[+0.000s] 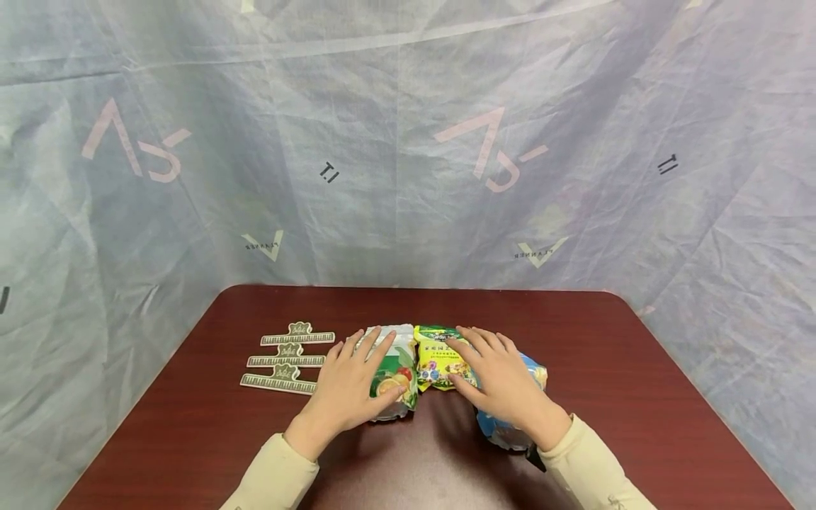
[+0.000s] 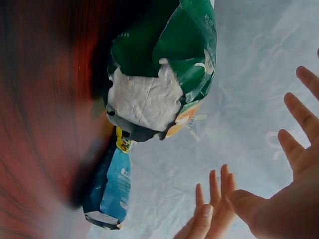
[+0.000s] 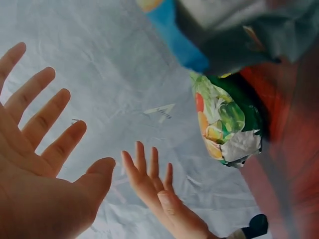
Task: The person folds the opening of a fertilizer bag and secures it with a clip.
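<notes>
Both hands are unoccupied. The left hand (image 1: 350, 386) is raised above the left part of the green-and-white bag (image 1: 405, 358), fingers spread and straight, thumb out to the right. The right hand (image 1: 506, 382) is raised above the blue bag (image 1: 500, 433) in the same manner, fingers spread, thumb out to the left. Both wrist views show a gap between each hand and the bags.

The three bags lie on the bench (image 1: 612, 382), around its middle. The green-and-white bag is left of the others, its long axis running near to far; its white end points far and its fruit picture lies toward the near end, which is crumpled and shows silver. The yellow bag (image 1: 440, 361) is just beside it on the right, its green band at the far end and flower picture at the near end. The blue bag is to the right and extends nearest; its long axis appears to run near to far, the far end leaning right. The right hand covers much of it, so contact with the yellow bag cannot be determined.

Left of the bags, three clips (image 1: 290, 352) form a column, long axes left to right, handles pointing far. The nearest is slightly tilted, its right end nearer. Grey cloth (image 1: 395, 142) hangs behind the bench.
</notes>
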Tool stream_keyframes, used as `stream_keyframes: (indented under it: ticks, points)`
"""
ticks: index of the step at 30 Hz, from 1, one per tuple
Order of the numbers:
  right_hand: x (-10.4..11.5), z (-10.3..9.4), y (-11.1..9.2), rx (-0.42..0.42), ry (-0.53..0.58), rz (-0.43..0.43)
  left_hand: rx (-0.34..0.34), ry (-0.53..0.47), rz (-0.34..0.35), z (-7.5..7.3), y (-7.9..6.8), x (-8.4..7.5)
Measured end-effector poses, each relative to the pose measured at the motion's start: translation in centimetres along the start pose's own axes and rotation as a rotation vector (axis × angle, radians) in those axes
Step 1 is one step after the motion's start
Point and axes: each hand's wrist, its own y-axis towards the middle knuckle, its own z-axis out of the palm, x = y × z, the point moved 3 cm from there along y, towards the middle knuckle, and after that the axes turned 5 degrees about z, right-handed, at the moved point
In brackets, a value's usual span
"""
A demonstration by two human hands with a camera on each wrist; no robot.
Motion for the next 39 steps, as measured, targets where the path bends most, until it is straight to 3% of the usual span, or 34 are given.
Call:
stream_keyframes:
  ticks: [13,23,33,39]
  points:
    - [0.5,-0.5,1.5,-0.070,-0.073,-0.132,-0.100,0.024,0.064,0.0,0.8,0.2]
    - [0.9,-0.7,2.8,-0.065,-0.031,-0.145,-0.148,0.014,0.114,-0.8,1.9,0.6]
    - [1.4,0.0,4.3,-0.058,-0.058,-0.182,-0.163,0.037,0.131,-1.0,2.6,1.0]
    - [1.4,0.3,5.1,-0.081,-0.092,-0.200,-0.131,0.051,0.118,-0.2,2.8,1.7]
